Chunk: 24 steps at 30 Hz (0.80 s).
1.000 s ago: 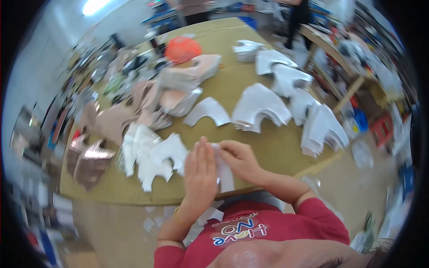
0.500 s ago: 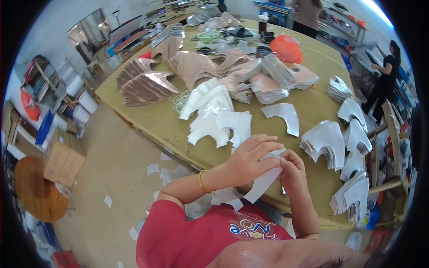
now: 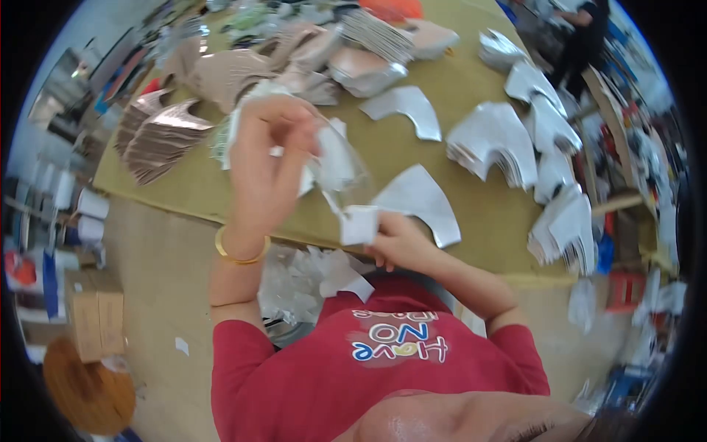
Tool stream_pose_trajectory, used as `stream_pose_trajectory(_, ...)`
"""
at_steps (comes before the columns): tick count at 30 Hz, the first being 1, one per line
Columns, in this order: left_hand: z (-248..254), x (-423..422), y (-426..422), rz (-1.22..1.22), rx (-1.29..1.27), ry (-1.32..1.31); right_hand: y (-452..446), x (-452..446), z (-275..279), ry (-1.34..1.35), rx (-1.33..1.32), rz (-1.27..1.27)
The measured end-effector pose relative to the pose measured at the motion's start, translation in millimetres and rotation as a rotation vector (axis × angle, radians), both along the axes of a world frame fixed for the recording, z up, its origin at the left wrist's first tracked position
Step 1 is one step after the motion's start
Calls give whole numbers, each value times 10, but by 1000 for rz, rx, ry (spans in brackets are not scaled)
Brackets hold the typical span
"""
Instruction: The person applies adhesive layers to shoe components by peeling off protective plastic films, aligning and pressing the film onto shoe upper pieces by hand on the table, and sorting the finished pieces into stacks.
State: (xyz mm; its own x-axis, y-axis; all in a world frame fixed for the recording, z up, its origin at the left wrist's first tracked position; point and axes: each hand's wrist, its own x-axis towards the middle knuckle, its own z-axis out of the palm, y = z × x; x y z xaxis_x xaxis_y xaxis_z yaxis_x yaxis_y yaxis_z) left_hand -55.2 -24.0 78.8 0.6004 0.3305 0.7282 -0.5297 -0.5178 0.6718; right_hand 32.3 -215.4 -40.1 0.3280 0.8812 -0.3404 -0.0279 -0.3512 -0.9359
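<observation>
My left hand (image 3: 272, 151), with a yellow bangle at the wrist, is raised over the table's near edge. Its fingers are pinched on a thin, see-through strip of film (image 3: 359, 177) that stretches down toward my right hand. Low by the table edge, my right hand (image 3: 401, 239) grips a small white piece (image 3: 359, 225) between thumb and fingers. Just behind that hand lies a curved white cut-out piece (image 3: 423, 195) with a shiny edge. White pieces (image 3: 337, 158) lie partly hidden behind the left hand and film.
Stacks of curved white pieces (image 3: 493, 140) line the table's right side. Brown metallic stacks (image 3: 166, 136) sit at the left. A single silvery curved piece (image 3: 409, 107) lies mid-table. Below the edge is a bin of clear scraps (image 3: 291, 283). A person (image 3: 582, 40) stands at back right.
My hands were together on a white strip; now the left has risen leftward with clear film and the right is lower left. The view has tilted down. A curved white piece now lies by my right hand.
</observation>
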Motion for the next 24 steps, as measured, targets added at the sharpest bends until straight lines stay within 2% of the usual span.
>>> stream_pose_trajectory(2,60,38,45,115,133,38,-50,-159,-298,-702,134,130)
stream_pose_trajectory(4,60,68,61,218,245,57,-138,-352,-274,-913,144,175)
stream_pose_trajectory(7,5,102,2,176,479,52,-239,-269,18,-1039,397,-91)
stream_pose_trajectory(8,-40,125,-10,141,537,44,-301,-131,135,-1157,532,-248)
stream_pose_trajectory(10,-143,169,-67,76,644,19,-394,198,619,-1304,689,-514)
stream_pose_trajectory(11,-176,213,-134,49,674,11,-407,331,753,-1364,671,-561)
stream_pose_trajectory(14,-313,368,-331,2,623,-84,-471,599,722,-1291,691,-408)
stream_pose_trajectory(15,-357,395,-374,4,579,-79,-545,593,717,-1230,618,-365)
stream_pose_trajectory(17,-463,404,-464,14,480,-58,-631,580,770,-1288,559,-366)
stream_pose_trajectory(21,-586,383,-565,16,-155,98,-811,522,842,-1350,463,-369)
stream_pose_trajectory(24,-701,296,-400,10,294,227,-864,391,899,-1411,297,-333)
